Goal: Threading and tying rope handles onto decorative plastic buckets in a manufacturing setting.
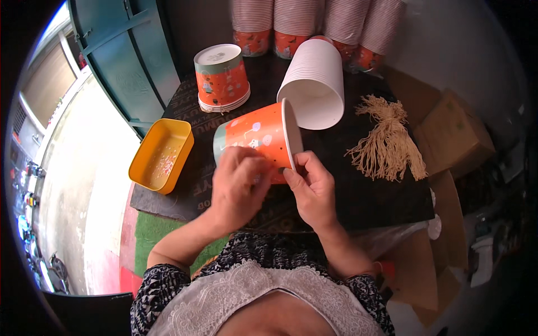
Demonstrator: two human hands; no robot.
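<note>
An orange and green printed paper bucket [249, 130] lies tilted on its side before me, its white rim to the right. My right hand [312, 190] grips that rim, thumb on the outer wall and fingers at the opening. Against the printed side, my left hand [238, 182] is closed with its fingertips drawn together; what they pinch, if anything, is hidden. A row of small dark holes or dots shows in the wall near the rim. Behind it, a nested stack of white buckets [314, 70] lies with its mouth toward me.
Upside down at the back left stands a small bucket stack [221, 81]. A yellow tub [180, 159] with small bits inside sits left. A bundle of beige cords [388, 140] lies right. Wrapped bucket stacks [295, 19] line the back; cardboard boxes [457, 131] flank the black table [381, 204].
</note>
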